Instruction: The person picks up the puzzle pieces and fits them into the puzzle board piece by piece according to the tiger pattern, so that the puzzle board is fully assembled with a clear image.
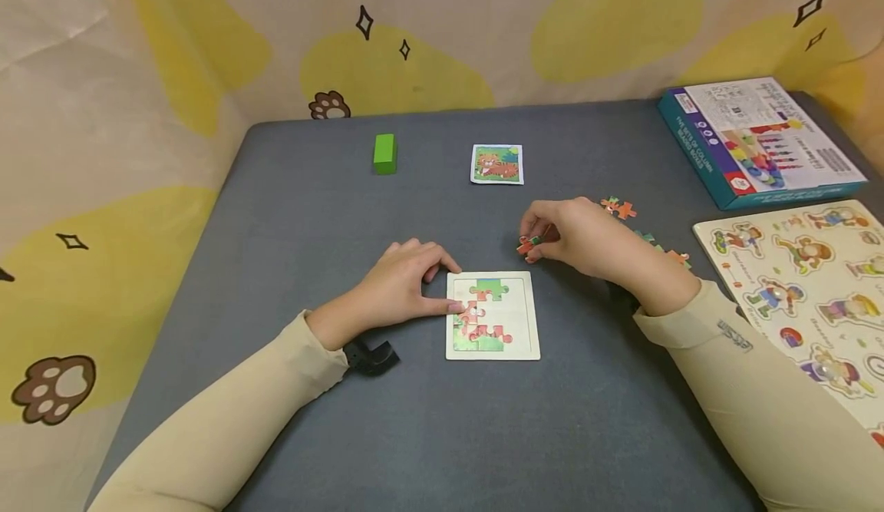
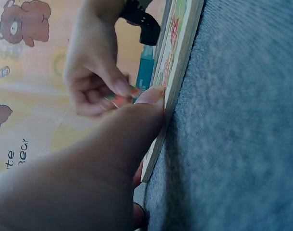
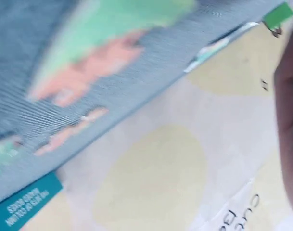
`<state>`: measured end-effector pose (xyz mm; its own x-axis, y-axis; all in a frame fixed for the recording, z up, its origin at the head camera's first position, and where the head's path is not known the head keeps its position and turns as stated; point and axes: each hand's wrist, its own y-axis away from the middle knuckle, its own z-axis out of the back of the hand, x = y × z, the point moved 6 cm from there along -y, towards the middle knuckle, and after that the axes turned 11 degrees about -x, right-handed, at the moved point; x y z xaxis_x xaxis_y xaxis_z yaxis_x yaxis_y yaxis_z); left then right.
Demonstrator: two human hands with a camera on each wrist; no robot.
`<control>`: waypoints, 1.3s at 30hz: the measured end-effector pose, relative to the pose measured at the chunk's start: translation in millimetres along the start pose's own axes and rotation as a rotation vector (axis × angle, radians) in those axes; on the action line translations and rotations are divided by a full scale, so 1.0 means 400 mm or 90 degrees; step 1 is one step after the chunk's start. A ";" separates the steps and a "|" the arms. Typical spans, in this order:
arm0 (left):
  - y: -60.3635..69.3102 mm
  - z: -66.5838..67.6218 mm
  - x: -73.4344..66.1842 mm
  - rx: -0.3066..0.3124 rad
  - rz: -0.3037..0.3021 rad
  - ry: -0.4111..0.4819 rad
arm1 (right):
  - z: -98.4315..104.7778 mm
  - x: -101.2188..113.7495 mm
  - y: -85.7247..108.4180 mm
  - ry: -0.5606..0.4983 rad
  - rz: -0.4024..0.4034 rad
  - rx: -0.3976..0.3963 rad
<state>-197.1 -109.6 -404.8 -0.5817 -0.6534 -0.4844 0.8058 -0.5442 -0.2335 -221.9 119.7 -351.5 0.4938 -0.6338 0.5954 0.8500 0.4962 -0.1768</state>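
A white-framed puzzle board (image 1: pixel 526 316) lies on the grey table with several green and orange pieces in its left and upper parts. The left hand (image 1: pixel 400 285) rests at the board's left edge, its thumb on the frame and a piece's edge, fingers relaxed. Right of the board's top corner, the right hand (image 1: pixel 587 239) pinches an orange and green puzzle piece (image 1: pixel 528 245) just above the table. In the left wrist view the left thumb (image 2: pixel 151 96) lies on the board (image 2: pixel 177 96). A large blurred green and orange piece (image 3: pixel 98 53) fills part of the right wrist view.
Loose pieces (image 1: pixel 625 210) lie behind and beside the right forearm. A tiger picture card (image 1: pixel 497 164) and a green block (image 1: pixel 384 153) are farther back. At the right stand a boxed set (image 1: pixel 760 143) and a wooden figure board (image 1: pixel 804 266).
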 end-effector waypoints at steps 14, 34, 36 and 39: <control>-0.003 -0.001 -0.004 -0.003 -0.004 0.002 | -0.093 0.079 0.042 -0.009 0.078 0.193; 0.002 0.006 -0.006 -0.003 0.006 0.007 | -0.024 0.081 0.034 0.090 0.081 0.127; 0.001 0.007 -0.007 -0.003 0.001 0.009 | 0.026 0.056 0.035 0.146 0.030 0.106; 0.001 0.007 -0.008 -0.001 0.002 0.012 | 0.089 -0.004 0.044 0.229 -0.076 0.109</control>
<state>-195.3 -109.1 -400.9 -0.5768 -0.6456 -0.5005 0.8080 -0.5411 -0.2331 -214.3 150.7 -327.6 0.4522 -0.8445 0.2870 0.8772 0.4793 0.0281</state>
